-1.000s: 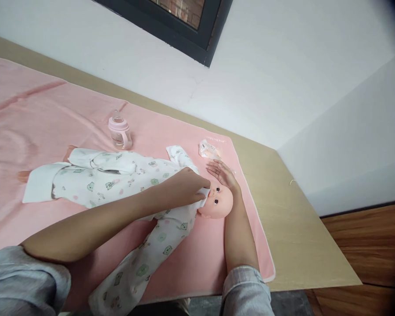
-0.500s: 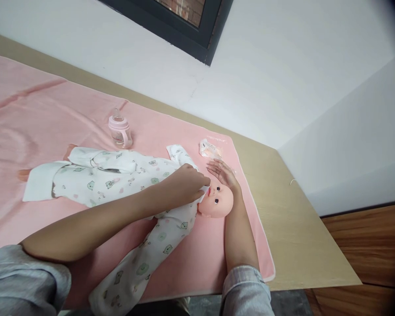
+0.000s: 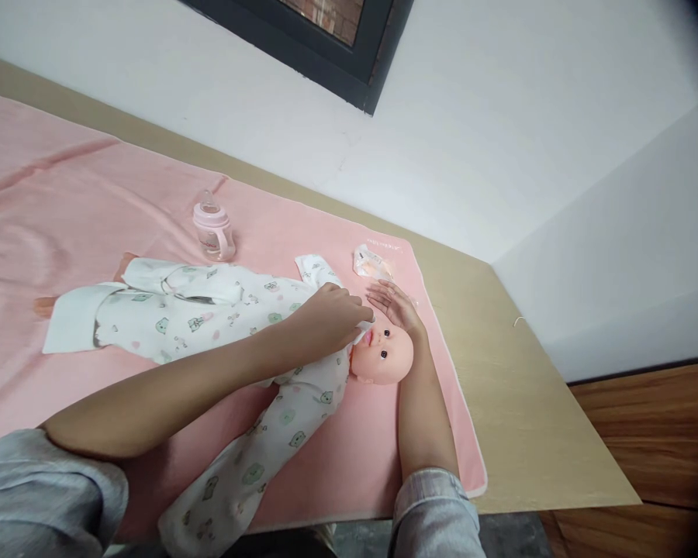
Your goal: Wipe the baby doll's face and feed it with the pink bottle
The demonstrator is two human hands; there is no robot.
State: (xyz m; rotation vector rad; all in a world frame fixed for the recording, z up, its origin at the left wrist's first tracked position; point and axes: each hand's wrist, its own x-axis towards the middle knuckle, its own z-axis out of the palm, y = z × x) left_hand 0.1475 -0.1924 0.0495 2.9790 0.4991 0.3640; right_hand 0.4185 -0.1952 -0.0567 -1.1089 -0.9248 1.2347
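A baby doll [image 3: 384, 358] lies on its back on a pink blanket [image 3: 63, 209], head to the right, dressed in a white romper with a green animal print [image 3: 233, 310]. My left hand [image 3: 329, 318] is closed, pinching the romper's collar at the doll's neck. My right hand [image 3: 394, 306] lies flat with fingers stretched out on the top of the doll's head. One romper sleeve [image 3: 250, 457] trails toward the near edge.
A small pink baby bottle [image 3: 213, 230] stands on the blanket behind the doll. A crumpled clear wrapper [image 3: 371, 263] lies near the blanket's far right corner. The light wooden table [image 3: 529, 403] ends at right, above a wood floor. A wall stands behind.
My left hand has shifted slightly up along the collar at the doll's neck. My right hand stays on the doll's head.
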